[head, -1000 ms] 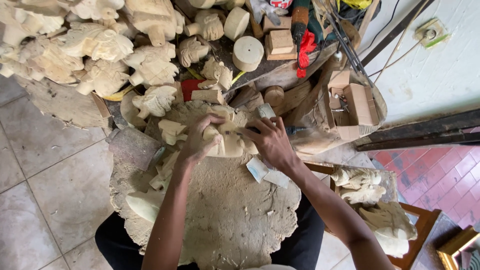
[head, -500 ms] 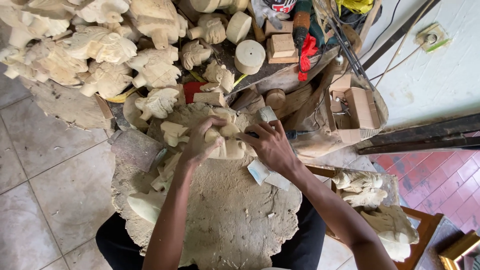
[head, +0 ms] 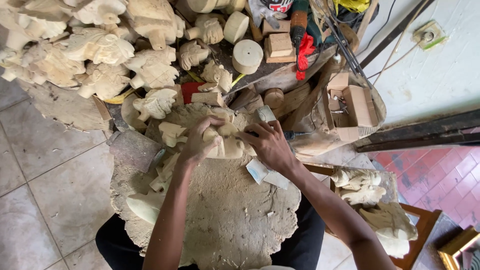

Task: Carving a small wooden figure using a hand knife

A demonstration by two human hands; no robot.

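A pale, half-carved wooden figure rests on a wide, sawdust-covered wooden slab in front of me. My left hand is wrapped around the figure's left side and holds it down. My right hand grips a slim carving tool. Its dark handle sticks out to the right, and its tip is pressed against the figure, hidden by my fingers. The two hands almost touch over the piece.
Many carved pale wooden figures are heaped at the upper left. Round wooden blocks, a red cloth and an open cardboard box lie beyond. More carvings sit at my right. Paper scraps lie under my right wrist.
Both hands stay on the figure. My left fingers have shifted slightly over it and the view has drifted a little downward.
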